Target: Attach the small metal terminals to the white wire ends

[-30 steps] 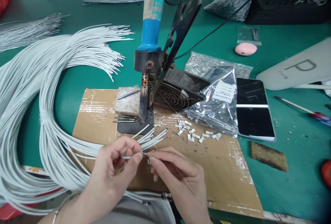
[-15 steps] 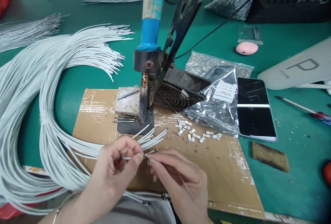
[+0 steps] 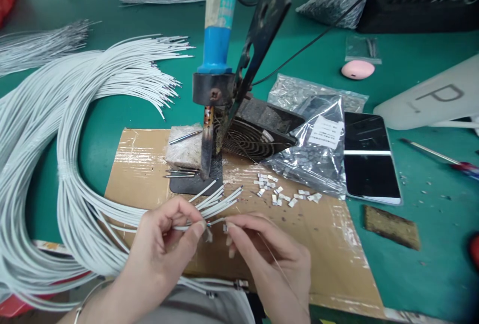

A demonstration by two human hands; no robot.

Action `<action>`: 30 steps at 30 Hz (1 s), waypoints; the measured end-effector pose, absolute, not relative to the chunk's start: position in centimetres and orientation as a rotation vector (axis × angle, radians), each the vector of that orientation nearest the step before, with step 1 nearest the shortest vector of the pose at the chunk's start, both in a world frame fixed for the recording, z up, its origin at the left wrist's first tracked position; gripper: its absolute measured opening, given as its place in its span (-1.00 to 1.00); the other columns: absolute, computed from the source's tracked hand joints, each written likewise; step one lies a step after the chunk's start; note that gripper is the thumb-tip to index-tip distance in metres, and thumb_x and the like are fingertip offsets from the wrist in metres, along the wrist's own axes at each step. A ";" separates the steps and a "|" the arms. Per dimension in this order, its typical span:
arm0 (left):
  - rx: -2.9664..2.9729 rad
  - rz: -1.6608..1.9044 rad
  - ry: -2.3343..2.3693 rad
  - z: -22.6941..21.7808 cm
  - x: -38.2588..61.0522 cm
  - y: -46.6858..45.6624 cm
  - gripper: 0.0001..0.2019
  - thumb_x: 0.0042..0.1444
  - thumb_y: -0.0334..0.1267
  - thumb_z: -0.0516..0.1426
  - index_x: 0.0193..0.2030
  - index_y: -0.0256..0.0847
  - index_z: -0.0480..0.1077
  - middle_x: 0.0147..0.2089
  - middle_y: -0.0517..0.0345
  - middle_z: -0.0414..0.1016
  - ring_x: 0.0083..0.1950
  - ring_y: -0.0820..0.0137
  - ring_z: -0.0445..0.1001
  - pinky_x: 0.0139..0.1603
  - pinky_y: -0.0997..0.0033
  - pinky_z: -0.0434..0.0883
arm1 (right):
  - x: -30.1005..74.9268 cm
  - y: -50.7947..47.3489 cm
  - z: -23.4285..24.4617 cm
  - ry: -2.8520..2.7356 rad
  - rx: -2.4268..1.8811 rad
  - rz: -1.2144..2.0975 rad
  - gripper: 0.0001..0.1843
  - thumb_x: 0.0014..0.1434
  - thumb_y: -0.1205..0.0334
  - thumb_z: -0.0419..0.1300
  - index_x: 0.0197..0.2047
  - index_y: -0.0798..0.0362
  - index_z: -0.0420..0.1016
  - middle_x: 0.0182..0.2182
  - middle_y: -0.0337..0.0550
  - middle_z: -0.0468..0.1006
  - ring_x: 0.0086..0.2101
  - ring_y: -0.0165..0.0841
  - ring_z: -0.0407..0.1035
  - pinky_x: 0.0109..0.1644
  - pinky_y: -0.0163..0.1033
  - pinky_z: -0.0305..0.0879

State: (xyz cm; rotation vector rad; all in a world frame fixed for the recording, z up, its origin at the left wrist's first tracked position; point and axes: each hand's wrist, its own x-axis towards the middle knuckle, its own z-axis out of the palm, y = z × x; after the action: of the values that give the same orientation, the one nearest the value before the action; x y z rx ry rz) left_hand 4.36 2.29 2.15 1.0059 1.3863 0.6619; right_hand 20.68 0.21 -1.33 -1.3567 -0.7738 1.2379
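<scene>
My left hand (image 3: 168, 251) pinches a white cable (image 3: 182, 227) between thumb and forefinger, and the coloured cores at its end show just past the fingertips. To its right, a small gap away, my right hand (image 3: 271, 259) is closed at the fingertips on a thin silvery wire (image 3: 279, 264), which trails back over the hand. A small pale piece shows by the right fingertips, too tiny to make out. Behind the hands, more cut cable ends (image 3: 224, 199) lie on the cardboard (image 3: 322, 259).
A blue-handled soldering iron (image 3: 219, 44) hangs tip down in a stand before a small fan (image 3: 250, 137). Small metal-white connectors (image 3: 277, 196) are scattered on the cardboard. A large cable bundle (image 3: 67, 164) fills the left. Plastic bags (image 3: 310, 149), a phone (image 3: 370, 174) and a sponge (image 3: 391, 226) lie right.
My right hand has drawn a little to the right, opening a gap between the two hands' fingertips. My left hand has shifted slightly left, still holding the cable.
</scene>
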 end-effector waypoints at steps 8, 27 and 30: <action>1.062 0.713 1.390 2.4 4.6 2.5 -0.84 0.30 -0.30 0.20 -0.34 -0.15 0.47 -0.24 0.20 0.57 -0.26 0.46 0.48 -0.27 0.60 0.37 | 20.5 1.0 -0.9 -0.716 -1.321 1.356 -0.88 0.12 0.31 0.40 -0.39 -0.11 0.74 -0.45 -0.28 0.55 -0.55 -0.55 0.32 -0.48 -0.44 0.27; 1.207 0.792 1.401 2.2 5.0 2.3 -0.85 0.26 -0.41 0.19 -0.35 -0.15 0.48 -0.29 0.23 0.60 -0.26 0.49 0.55 -0.23 0.67 0.43 | 20.3 1.4 -0.6 -0.786 -1.326 1.392 -0.88 0.15 0.27 0.40 -0.41 -0.13 0.74 -0.46 -0.27 0.57 -0.57 -0.53 0.26 -0.55 -0.41 0.14; 1.207 0.796 1.396 2.2 5.1 2.3 -0.84 0.26 -0.41 0.19 -0.35 -0.15 0.48 -0.29 0.23 0.60 -0.27 0.50 0.55 -0.24 0.68 0.43 | 20.4 1.5 -0.6 -0.783 -1.330 1.396 -0.88 0.15 0.27 0.40 -0.41 -0.12 0.74 -0.45 -0.28 0.58 -0.56 -0.54 0.26 -0.54 -0.41 0.16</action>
State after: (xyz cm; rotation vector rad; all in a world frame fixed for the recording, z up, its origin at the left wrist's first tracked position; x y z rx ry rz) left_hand 5.06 2.32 2.18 1.2070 1.3960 0.7958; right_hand 20.37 1.46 -0.61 -1.3301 -0.7834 1.3964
